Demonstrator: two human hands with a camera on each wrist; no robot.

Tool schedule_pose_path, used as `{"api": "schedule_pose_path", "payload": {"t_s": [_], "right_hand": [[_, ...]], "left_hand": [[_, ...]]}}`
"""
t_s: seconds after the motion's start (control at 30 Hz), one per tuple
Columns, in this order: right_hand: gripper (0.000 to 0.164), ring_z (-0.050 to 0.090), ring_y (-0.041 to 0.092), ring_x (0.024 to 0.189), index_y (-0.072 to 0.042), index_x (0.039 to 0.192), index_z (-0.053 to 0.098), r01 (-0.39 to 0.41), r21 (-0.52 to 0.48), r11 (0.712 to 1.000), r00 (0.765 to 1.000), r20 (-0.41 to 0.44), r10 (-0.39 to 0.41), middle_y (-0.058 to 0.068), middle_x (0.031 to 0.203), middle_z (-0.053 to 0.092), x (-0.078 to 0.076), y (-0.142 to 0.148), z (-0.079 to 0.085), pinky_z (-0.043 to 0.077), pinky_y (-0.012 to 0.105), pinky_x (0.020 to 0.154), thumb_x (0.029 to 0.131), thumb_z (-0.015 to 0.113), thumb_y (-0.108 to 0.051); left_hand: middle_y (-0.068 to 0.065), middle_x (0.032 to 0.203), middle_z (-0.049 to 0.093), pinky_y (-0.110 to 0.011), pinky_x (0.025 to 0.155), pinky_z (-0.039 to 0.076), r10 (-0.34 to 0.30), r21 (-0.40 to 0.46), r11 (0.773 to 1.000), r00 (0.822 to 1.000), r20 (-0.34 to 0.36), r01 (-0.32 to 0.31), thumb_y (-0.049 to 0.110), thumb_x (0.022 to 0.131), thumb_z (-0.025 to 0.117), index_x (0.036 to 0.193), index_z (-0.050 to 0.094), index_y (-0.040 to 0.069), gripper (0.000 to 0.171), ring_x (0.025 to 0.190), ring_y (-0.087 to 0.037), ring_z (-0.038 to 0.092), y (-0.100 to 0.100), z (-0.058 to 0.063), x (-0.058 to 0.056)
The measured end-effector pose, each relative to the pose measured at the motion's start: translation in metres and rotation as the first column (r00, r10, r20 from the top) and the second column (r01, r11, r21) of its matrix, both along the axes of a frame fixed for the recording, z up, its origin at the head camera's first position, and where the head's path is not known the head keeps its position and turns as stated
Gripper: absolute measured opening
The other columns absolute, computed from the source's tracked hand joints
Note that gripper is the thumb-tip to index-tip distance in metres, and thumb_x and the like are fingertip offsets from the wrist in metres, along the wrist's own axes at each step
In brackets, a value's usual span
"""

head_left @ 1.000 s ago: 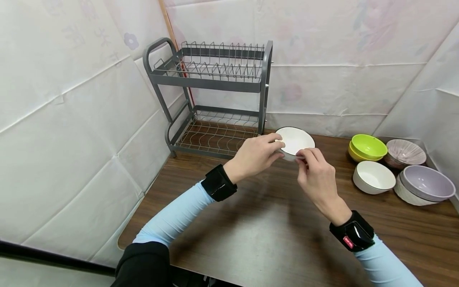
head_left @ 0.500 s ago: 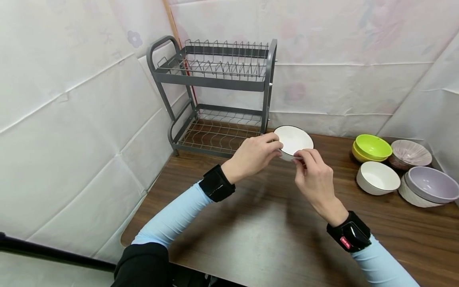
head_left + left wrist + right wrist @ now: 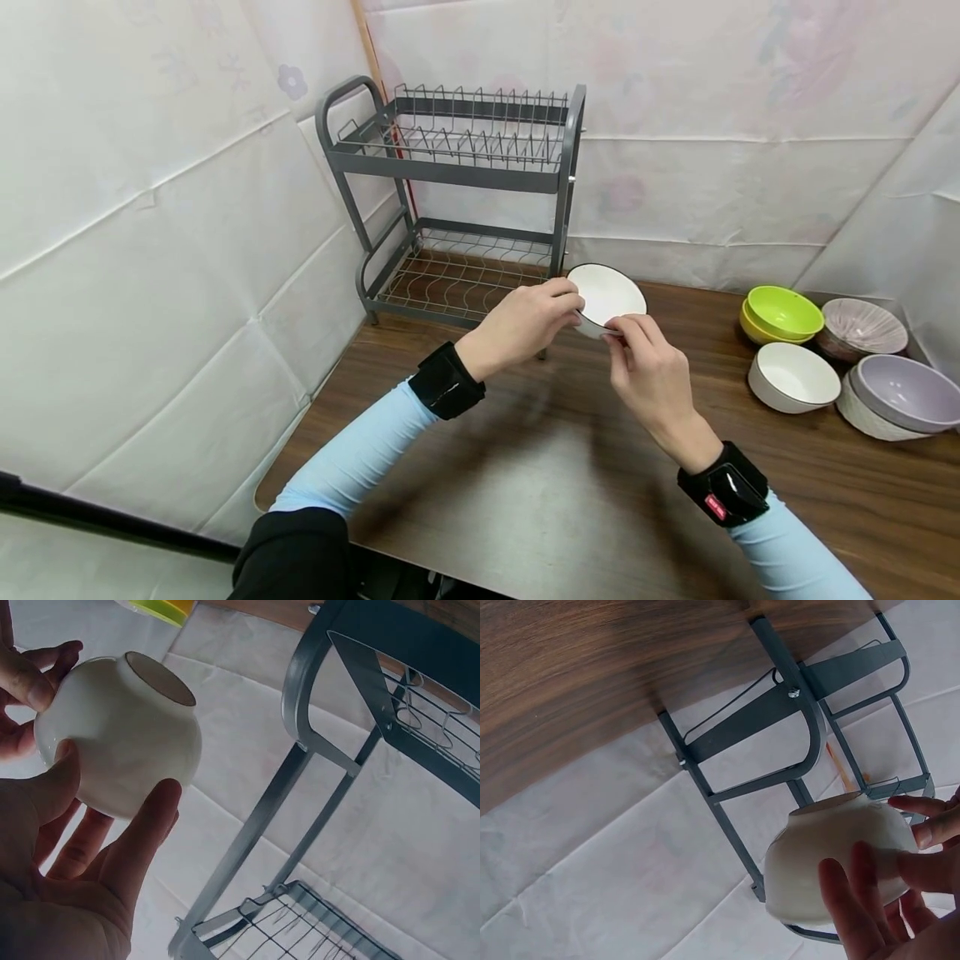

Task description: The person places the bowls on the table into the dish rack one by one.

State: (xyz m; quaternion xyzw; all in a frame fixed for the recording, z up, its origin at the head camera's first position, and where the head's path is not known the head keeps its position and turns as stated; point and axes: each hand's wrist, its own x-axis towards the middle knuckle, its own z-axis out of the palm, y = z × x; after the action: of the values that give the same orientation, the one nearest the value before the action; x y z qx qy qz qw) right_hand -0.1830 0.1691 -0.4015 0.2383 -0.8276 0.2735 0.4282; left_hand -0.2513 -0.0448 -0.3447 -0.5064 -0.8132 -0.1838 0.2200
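A white bowl with a thin dark rim is held in the air by both hands, just right of the rack in the head view. My left hand pinches its left side, thumb and fingers at the rim. On the near right edge, my right hand pinches the rim between thumb and fingers. The bowl's outer wall and raised foot show in the left wrist view, with fingers spread along the wall. From the right wrist, the bowl overlaps the rack's side frame.
A grey two-tier dish rack stands at the back left of the wooden table. At the right are a green bowl in a yellow one, a white bowl, a streaked bowl and a lilac bowl stacked on a white one.
Both hands, still gripping the white bowl, have shifted slightly left toward the rack. The head view has turned a little, so the rack and the other bowls appear farther right.
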Motion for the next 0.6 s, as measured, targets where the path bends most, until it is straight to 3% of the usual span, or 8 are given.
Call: {"api": "schedule_pose_path", "payload": {"t_s": [0.23, 0.6], "right_hand": [[0.026, 0.072, 0.030, 0.085, -0.002, 0.117, 0.074, 0.003, 0.012, 1.000, 0.999, -0.038, -0.002, 0.015, 0.111, 0.070, 0.001, 0.004, -0.002, 0.054, 0.048, 0.052, 0.094, 0.076, -0.010], [0.023, 0.071, 0.035, 0.093, 0.000, 0.113, 0.075, 0.012, -0.027, 1.000, 0.999, -0.052, -0.013, 0.017, 0.109, 0.070, -0.002, 0.012, -0.011, 0.056, 0.052, 0.056, 0.099, 0.071, -0.018]], "left_hand": [[-0.006, 0.110, 0.065, -0.023, 0.080, 0.054, 0.042, -0.044, 0.998, 0.999, 0.019, -0.041, 0.011, 0.103, 0.071, 0.109, 0.074, 0.004, 0.010, 0.087, -0.014, 0.067, -0.025, 0.010, -0.002], [-0.010, 0.109, 0.065, -0.031, 0.075, 0.056, 0.219, -0.085, 0.973, 0.976, 0.010, -0.217, 0.008, 0.101, 0.073, 0.107, 0.075, 0.002, 0.009, 0.084, -0.020, 0.068, -0.093, 0.024, -0.011]]}}
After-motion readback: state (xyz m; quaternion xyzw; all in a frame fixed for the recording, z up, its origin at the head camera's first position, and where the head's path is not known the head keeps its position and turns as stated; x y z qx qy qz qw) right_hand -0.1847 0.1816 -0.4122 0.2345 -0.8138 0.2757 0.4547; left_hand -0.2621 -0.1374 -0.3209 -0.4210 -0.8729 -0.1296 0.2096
